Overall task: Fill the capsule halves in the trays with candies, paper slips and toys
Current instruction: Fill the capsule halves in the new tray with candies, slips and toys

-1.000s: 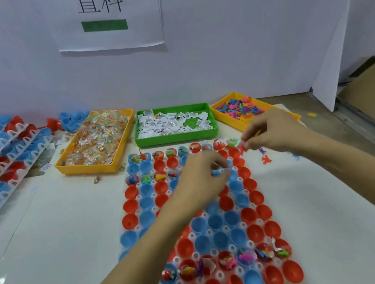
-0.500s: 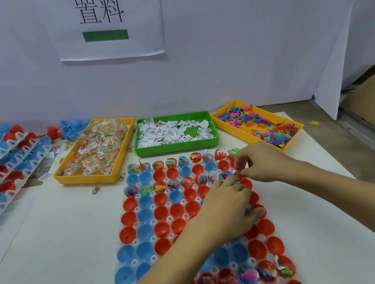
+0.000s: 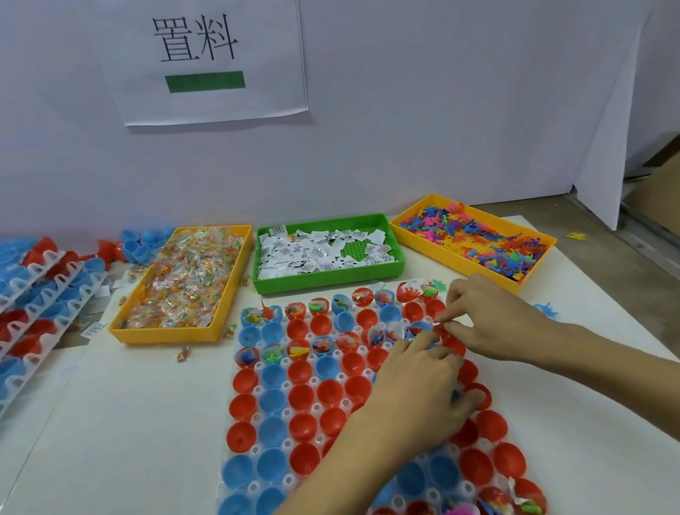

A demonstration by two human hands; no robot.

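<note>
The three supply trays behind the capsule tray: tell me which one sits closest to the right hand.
The yellow toy tray, the rightmost of the three, angled at the table's right edge. Its near corner lies just beyond the right hand; the green paper-slip tray and yellow candy tray sit further left.

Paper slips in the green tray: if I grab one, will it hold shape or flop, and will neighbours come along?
The paper slips look thin and folded, so probably light and floppy. They lie in a loose overlapping heap in the green tray, so a pinch may well lift several at once.
</note>
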